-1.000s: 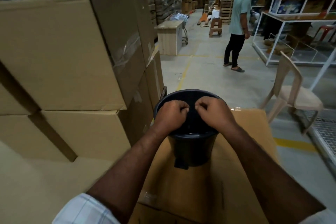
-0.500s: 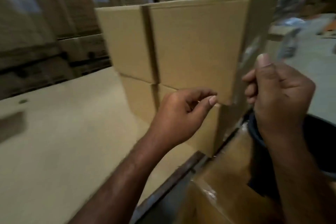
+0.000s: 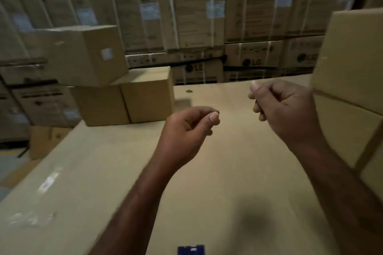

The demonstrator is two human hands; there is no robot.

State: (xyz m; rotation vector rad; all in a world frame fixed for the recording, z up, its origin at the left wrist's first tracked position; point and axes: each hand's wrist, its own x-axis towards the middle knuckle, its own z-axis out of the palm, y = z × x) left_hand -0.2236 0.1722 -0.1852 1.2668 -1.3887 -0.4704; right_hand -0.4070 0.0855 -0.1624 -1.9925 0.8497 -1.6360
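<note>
Two hands: both are raised over the big carton [image 3: 234,174], apart from each other and touching none of the cardboard.
Left hand: the left hand [image 3: 186,128] hangs above the middle of the carton top, its fingers [image 3: 213,117] curled in narrow with the thumb pressed to the forefinger, a pinch with nothing visible in it.
Right hand: the right hand [image 3: 284,109] is a little higher and nearer the far right corner, curled the same way with the thumb tip up. If something thin is held there, it is too fine to see.
Why so held: I'd judge the pinched pose suits handling something small or thin rather than lifting a box.
Big carton: it lies flat under both forearms and runs from the near edge to the far edge, serving as the work surface.
Far left corner: two small boxes [image 3: 126,101] stand side by side, with a tilted box [image 3: 87,54] resting on them, overhanging.
Right edge: a tall box [image 3: 352,58] stands just beside the right hand.
Near edge: a dark blue item [image 3: 191,250] peeks in, too cropped to identify.
Behind: strapped cartons [image 3: 196,16] stacked as a wall.
</note>
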